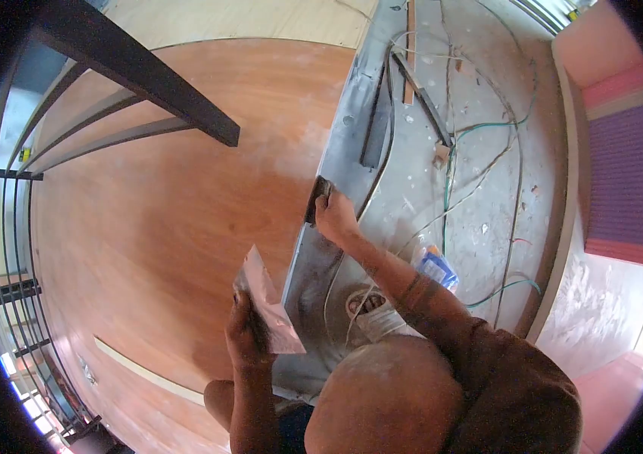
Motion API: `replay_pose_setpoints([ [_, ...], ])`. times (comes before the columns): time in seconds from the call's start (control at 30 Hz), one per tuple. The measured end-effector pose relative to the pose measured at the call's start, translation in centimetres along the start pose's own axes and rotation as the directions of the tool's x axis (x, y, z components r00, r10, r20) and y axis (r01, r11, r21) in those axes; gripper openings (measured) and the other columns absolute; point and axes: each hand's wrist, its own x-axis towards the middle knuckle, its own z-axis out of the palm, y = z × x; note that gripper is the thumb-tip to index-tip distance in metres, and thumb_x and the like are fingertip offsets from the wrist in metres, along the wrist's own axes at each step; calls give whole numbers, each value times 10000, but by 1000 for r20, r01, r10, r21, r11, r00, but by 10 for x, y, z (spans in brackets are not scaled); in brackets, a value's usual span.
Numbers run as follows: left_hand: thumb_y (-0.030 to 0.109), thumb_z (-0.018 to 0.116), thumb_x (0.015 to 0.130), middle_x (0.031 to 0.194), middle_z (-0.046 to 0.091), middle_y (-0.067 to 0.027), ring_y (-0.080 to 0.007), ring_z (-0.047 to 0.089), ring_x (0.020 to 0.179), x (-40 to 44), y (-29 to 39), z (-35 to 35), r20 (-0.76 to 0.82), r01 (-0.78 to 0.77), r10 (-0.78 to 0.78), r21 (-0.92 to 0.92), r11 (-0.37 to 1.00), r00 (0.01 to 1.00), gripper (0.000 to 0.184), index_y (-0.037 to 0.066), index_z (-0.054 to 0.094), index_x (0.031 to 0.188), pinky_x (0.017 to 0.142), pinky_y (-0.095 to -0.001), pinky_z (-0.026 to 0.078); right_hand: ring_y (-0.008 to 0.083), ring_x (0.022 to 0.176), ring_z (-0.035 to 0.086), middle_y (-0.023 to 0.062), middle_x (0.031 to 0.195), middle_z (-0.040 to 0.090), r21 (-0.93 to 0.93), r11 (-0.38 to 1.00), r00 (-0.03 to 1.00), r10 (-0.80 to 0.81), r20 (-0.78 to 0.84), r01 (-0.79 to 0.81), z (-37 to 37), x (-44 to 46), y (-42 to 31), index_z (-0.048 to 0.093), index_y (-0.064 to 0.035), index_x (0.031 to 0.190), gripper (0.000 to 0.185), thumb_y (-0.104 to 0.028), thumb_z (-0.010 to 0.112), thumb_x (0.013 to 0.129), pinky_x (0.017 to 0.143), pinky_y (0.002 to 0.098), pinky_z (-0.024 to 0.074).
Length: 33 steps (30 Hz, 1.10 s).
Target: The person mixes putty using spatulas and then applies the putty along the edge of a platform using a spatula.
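Observation:
My right hand [336,216] is closed around a small dark flat block [312,203], too smeared-looking to name more exactly. The block is against the long edge of a reddish-brown wooden panel [185,189]. My left hand [242,333] grips a thin, pale pinkish flat sheet [264,291] by its left side, over the panel's lower right part. A dark smudge shows on the sheet beside the fingers. My bent knee [389,401] is in front of me, below my right forearm.
A dark metal railing [147,76] juts over the panel from the upper left. Cables [480,178], a dark metal bar [423,98] and a blue-white packet [436,268] lie on the dusty grey floor [480,227]. A ribbed purple panel [632,174] stands at right.

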Motion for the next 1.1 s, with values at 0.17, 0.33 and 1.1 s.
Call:
replay_pose_setpoints([
  [0.17, 392, 477, 1019, 1236, 554, -125, -271, 557, 1097, -1, -5, -7, -202, 0, 38, 187, 982, 979, 514, 34, 446, 1387, 926, -398, 471, 560, 927, 581, 360, 899, 625, 31, 983, 960, -168, -222, 180, 8, -18, 0, 583, 72, 988, 283, -191, 486, 948, 774, 554, 492],
  [0.33, 399, 490, 1012, 1250, 544, -124, -284, 545, 1111, 0, -1, 0, -110, -18, 33, 133, 991, 993, 517, 55, 443, 1395, 927, -418, 471, 441, 822, 668, 280, 821, 664, -130, 985, 987, 130, 93, -117, -3, 2, 18, 587, 63, 1028, 335, -256, 500, 972, 698, 497, 520],
  [1.1, -81, 468, 816, 1230, 630, -229, -406, 608, 1153, 46, 3, 69, 617, -627, 350, 773, -100, 705, 444, 23, 631, 1216, 967, -429, 505, 170, 919, 674, 42, 1060, 668, 846, 347, 902, 306, 306, -405, -114, -4, -28, 589, -73, 1191, 287, -255, 589, 970, 765, 354, 582],
])
